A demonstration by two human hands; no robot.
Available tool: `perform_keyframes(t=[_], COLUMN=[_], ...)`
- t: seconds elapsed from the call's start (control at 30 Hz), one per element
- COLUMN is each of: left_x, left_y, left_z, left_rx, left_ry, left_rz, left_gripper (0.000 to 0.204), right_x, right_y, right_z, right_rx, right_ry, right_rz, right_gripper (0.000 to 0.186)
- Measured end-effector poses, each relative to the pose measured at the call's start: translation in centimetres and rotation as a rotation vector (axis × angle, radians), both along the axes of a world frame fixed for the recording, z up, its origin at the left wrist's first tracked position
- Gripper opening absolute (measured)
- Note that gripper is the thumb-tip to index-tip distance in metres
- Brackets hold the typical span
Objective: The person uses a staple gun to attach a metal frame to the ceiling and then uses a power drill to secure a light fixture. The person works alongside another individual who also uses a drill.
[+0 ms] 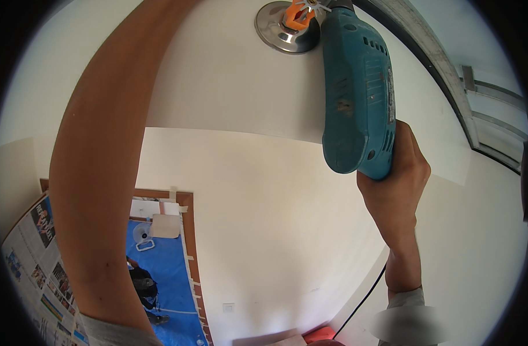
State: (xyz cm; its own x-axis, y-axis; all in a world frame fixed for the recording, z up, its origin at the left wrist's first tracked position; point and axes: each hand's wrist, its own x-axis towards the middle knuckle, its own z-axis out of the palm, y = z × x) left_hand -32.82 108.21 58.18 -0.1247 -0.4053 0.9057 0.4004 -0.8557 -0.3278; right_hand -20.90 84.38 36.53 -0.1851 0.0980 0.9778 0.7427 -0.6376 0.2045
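My right hand [406, 179] is closed round the handle of a teal power drill [353, 98], which points upward. The drill's front end reaches the top edge of the picture, so its tip is out of sight. Just left of it, a fire sprinkler head [299, 16] with an orange part and a toothed silver star sits on a round shiny metal plate [271, 32]. My left forearm [105, 155] stretches up past the top edge, and the hand on it cannot be seen.
A dark cord [365, 297] hangs below my right wrist. At upper right runs a dark-edged frame [448, 86]. Low left are a newspaper-covered surface [30, 265], a taped brown door frame [190, 242], blue floor sheeting [174, 277], a white fan [141, 233] and a person [143, 285].
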Motion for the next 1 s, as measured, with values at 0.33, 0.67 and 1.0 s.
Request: perform_keyframes(t=[0.33, 0.67, 1.0], left_x=[-0.23, -0.14, 0.02], left_y=[-0.46, -0.21, -0.44], left_z=[-0.14, 0.03, -0.08], left_rx=[-0.042, -0.009, 0.013], left_ry=[0.032, 0.000, -0.003], left_rz=[-0.011, -0.013, -0.029], left_gripper=[0.073, 0.072, 0.072], right_x=[0.20, 0.21, 0.34], right_y=[-0.20, -0.21, -0.10], right_z=[0.26, 0.30, 0.36], right_rx=[-0.041, -0.035, -0.013], right_ry=[-0.082, -0.097, -0.093], right_rz=[-0.037, -0.055, -0.062], right_gripper=[0.037, 0.039, 0.037])
